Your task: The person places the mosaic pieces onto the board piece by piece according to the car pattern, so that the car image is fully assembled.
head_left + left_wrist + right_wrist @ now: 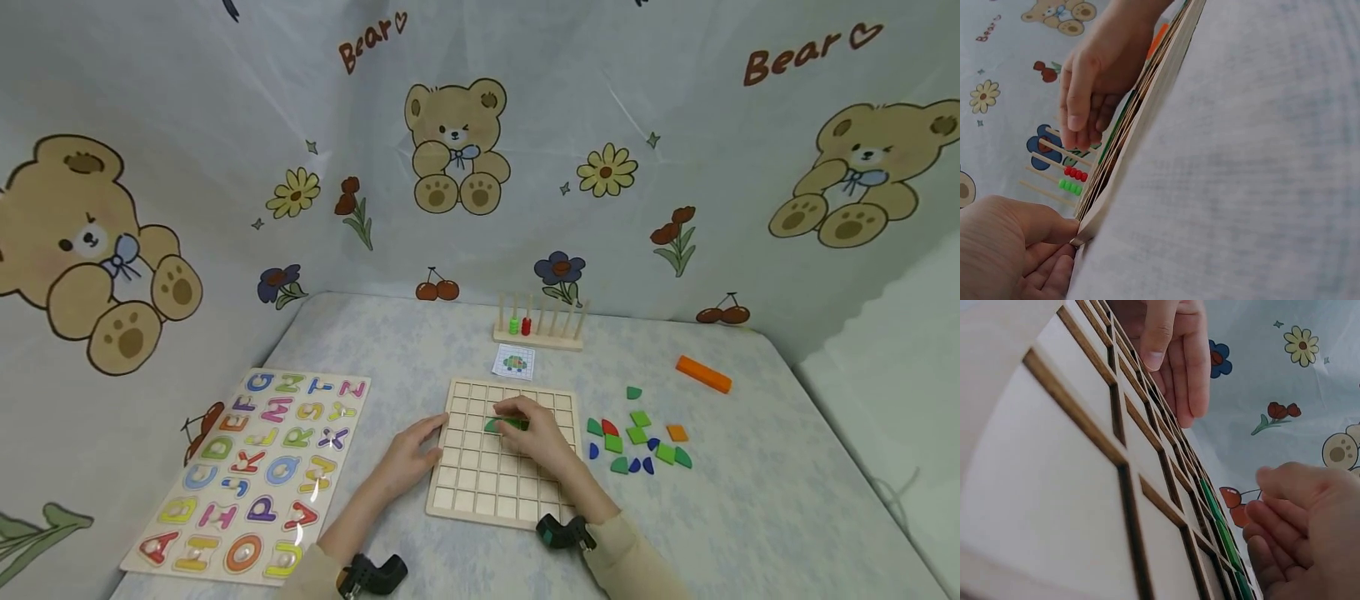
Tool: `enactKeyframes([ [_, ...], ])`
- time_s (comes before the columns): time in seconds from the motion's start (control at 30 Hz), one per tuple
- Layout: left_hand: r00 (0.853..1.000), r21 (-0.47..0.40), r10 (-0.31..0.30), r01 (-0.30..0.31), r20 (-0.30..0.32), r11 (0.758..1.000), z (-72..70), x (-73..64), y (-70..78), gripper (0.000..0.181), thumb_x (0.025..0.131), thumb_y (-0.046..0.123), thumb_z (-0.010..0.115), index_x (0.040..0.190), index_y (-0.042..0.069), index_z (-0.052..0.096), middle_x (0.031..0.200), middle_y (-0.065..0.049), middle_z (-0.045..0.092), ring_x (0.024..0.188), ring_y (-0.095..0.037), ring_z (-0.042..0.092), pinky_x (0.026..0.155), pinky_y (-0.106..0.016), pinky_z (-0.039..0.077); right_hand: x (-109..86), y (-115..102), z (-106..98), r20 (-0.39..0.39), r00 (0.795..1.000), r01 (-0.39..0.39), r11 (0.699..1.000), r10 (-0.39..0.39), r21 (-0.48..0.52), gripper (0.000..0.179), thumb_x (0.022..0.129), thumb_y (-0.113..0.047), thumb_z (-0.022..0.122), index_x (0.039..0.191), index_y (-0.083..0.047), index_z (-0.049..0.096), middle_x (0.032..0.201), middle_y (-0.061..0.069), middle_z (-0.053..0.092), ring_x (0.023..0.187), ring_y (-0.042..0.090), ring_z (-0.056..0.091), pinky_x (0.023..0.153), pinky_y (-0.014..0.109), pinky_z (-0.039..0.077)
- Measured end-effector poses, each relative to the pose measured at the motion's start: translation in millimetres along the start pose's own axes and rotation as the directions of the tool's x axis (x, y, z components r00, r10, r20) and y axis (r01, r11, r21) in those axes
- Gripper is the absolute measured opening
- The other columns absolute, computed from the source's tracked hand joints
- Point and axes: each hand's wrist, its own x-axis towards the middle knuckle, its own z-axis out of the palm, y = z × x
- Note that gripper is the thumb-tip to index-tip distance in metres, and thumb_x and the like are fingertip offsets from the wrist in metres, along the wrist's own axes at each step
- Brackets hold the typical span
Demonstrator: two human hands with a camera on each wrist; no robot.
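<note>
A square wooden grid board lies on the table. My left hand is at its left edge; in the left wrist view the thumb and fingers of the left hand pinch the rim. My right hand is over the upper middle of the board, its fingers loosely bent. Under it, green pieces sit in a row of grid cells, partly covered by the fingers. In the right wrist view the right hand is beside these green pieces, with nothing visible between its fingertips.
Loose green, blue, red and orange pieces lie right of the board. Behind it are a pattern card and a peg rack with green and red beads. An orange bar lies far right, an alphabet board left.
</note>
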Motion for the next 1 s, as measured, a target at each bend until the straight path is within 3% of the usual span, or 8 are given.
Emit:
enactKeyframes([
  [0.07, 1.000, -0.005, 0.006, -0.006, 0.000, 1.000, 1.4, -0.1, -0.3, 0.054, 0.087, -0.005, 0.060, 0.138, -0.002, 0.044, 0.139, -0.017, 0.045, 0.128, -0.029, 0.042, 0.104, -0.041, 0.037, 0.5, -1.4, -3.3, 0.001, 0.998, -0.058, 0.989, 0.059, 0.139, 0.029, 0.091, -0.016, 0.064, 0.117, -0.002, 0.062, 0.108, 0.009, 0.064, 0.097, 0.020, 0.060, 0.083, 0.029, 0.051],
  [0.17, 1.000, -0.014, 0.007, -0.007, 0.004, 1.000, 3.1, -0.5, -1.0, 0.054, 0.087, -0.006, 0.060, 0.138, -0.002, 0.044, 0.139, -0.017, 0.045, 0.128, -0.029, 0.042, 0.104, -0.041, 0.037, 1.6, -5.0, -12.0, 0.008, 0.993, -0.116, 0.943, 0.120, 0.312, 0.033, 0.093, -0.011, 0.061, 0.120, 0.006, 0.058, 0.113, 0.022, 0.060, 0.098, 0.022, 0.059, 0.083, 0.027, 0.052],
  [0.27, 1.000, -0.001, 0.007, -0.007, -0.003, 1.000, 3.4, -0.4, -2.7, 0.054, 0.087, -0.005, 0.060, 0.138, -0.001, 0.044, 0.139, -0.017, 0.045, 0.128, -0.029, 0.043, 0.104, -0.041, 0.037, 3.3, -10.1, -26.2, 0.011, 0.990, -0.136, 0.910, 0.144, 0.392, 0.036, 0.093, -0.009, 0.059, 0.123, 0.010, 0.054, 0.119, 0.027, 0.055, 0.101, 0.018, 0.058, 0.086, 0.029, 0.051],
  [0.5, 1.000, 0.009, -0.002, 0.002, -0.006, 1.000, 0.0, 1.4, -2.7, 0.054, 0.087, -0.004, 0.061, 0.139, -0.001, 0.044, 0.140, -0.017, 0.044, 0.128, -0.030, 0.042, 0.103, -0.043, 0.038, 0.6, -8.3, -80.2, -0.138, 0.982, -0.091, 0.959, 0.132, 0.268, 0.037, 0.093, -0.019, 0.062, 0.121, 0.004, 0.057, 0.118, 0.021, 0.058, 0.101, 0.016, 0.057, 0.085, 0.023, 0.050],
  [0.7, 0.999, -0.002, -0.041, 0.041, 0.009, 0.999, -0.6, 0.8, 0.9, 0.055, 0.088, -0.002, 0.060, 0.140, 0.001, 0.043, 0.142, -0.015, 0.043, 0.130, -0.028, 0.040, 0.105, -0.041, 0.036, -12.0, 50.6, -132.0, -0.254, 0.954, -0.141, 0.985, 0.161, 0.094, 0.038, 0.094, -0.031, 0.059, 0.124, -0.007, 0.060, 0.118, 0.014, 0.060, 0.101, 0.014, 0.057, 0.083, 0.019, 0.048],
  [0.8, 0.999, 0.002, -0.045, 0.045, 0.008, 0.999, -0.9, -0.5, 1.7, 0.054, 0.089, -0.002, 0.060, 0.140, 0.001, 0.043, 0.141, -0.015, 0.043, 0.130, -0.027, 0.040, 0.105, -0.040, 0.036, -18.2, 61.7, -150.8, -0.278, 0.928, -0.246, 0.968, 0.249, 0.045, 0.045, 0.092, -0.039, 0.059, 0.125, -0.007, 0.059, 0.116, 0.011, 0.060, 0.100, 0.014, 0.057, 0.085, 0.025, 0.050],
  [0.87, 0.999, 0.004, -0.041, 0.041, 0.006, 0.999, -1.2, -0.7, 1.5, 0.054, 0.088, -0.002, 0.060, 0.140, 0.001, 0.044, 0.141, -0.015, 0.043, 0.130, -0.027, 0.040, 0.105, -0.040, 0.036, -20.5, 54.6, -160.0, -0.277, 0.905, -0.333, 0.943, 0.324, 0.015, 0.051, 0.093, -0.039, 0.059, 0.127, -0.002, 0.056, 0.118, 0.013, 0.059, 0.102, 0.022, 0.056, 0.089, 0.035, 0.049],
  [1.0, 0.999, 0.000, -0.033, 0.033, 0.008, 0.999, -0.7, 0.8, 0.2, 0.054, 0.088, -0.002, 0.060, 0.140, 0.001, 0.044, 0.141, -0.015, 0.043, 0.130, -0.027, 0.040, 0.105, -0.040, 0.036, -22.2, 56.8, -174.8, -0.284, 0.882, -0.399, 0.916, 0.375, -0.031, 0.049, 0.095, -0.033, 0.058, 0.128, 0.002, 0.053, 0.119, 0.018, 0.058, 0.104, 0.028, 0.054, 0.091, 0.041, 0.048],
])
